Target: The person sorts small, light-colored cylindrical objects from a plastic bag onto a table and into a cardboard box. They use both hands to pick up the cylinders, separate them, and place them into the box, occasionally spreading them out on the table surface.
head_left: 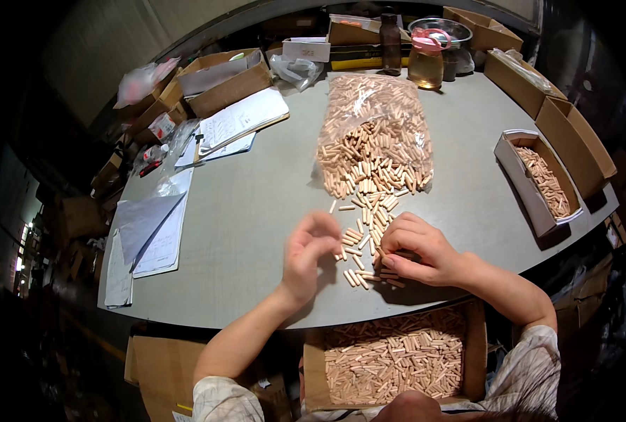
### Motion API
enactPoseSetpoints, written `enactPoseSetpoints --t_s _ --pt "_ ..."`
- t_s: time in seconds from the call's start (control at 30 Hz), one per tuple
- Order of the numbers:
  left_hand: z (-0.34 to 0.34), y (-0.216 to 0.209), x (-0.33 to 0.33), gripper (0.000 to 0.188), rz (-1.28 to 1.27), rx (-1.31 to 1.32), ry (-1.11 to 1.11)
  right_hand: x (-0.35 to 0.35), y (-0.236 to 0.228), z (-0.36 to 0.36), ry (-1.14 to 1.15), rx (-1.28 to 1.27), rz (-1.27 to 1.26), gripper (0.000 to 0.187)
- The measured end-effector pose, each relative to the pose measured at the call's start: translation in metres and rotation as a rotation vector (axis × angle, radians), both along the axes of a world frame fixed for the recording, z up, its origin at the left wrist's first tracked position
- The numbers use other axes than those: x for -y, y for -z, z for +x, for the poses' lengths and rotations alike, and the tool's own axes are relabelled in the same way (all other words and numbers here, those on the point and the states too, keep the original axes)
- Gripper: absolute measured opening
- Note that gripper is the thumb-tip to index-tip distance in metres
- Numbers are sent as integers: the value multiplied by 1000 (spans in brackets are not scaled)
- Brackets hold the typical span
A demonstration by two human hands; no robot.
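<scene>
Small wooden dowel pins [376,207] spill out of a clear plastic bag [376,105] toward the near edge of the table. My right hand [422,253] is closed at the right side of this spill, thumb and fingers pinching a wooden dowel pin [379,257]. On the left side, my left hand [309,254] is curled beside the loose pins. Motion blurs its fingers, so whether they hold a pin is unclear. Below the table edge, in front of me, a cardboard box [475,352] contains a large heap of the same pins.
At right, a narrow open box [521,190] of pins stands beside an empty-looking cardboard tray [573,144]. A jug of amber liquid [425,67] and a dark bottle [390,46] stand at the back. Papers [162,235] and a clipboard [239,121] lie at left.
</scene>
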State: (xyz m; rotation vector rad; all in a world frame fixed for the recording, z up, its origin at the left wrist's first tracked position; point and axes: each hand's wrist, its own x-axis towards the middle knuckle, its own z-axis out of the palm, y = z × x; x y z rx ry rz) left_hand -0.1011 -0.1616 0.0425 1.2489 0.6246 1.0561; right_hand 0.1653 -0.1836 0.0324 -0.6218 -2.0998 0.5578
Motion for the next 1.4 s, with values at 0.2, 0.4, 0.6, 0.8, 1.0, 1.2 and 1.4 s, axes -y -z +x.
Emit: enactPoseSetpoints --t_s 0.2,0.4,0.6,0.8,1.0,1.2,1.4 --pt "1 4 -19 27 -30 -140 -220 -15 1 24 259 -424 -394 12" --pt "-9 17 -32 39 178 -230 -348 -41 -17 106 506 -1342 -437 15" --pt "-9 25 -36 39 261 -404 -376 -45 -8 183 675 -1655 -288 14" --pt "-22 28 -38 31 576 -663 -334 -46 -16 107 638 -770 -618 21" --pt "-26 38 -42 37 891 -922 -395 -41 8 68 612 73 -157 39" --pt "-17 37 -35 46 931 -1082 -324 -37 15 54 524 138 -77 43" --pt "-9 29 -26 50 1025 -1137 -223 -36 8 43 329 298 48 48"
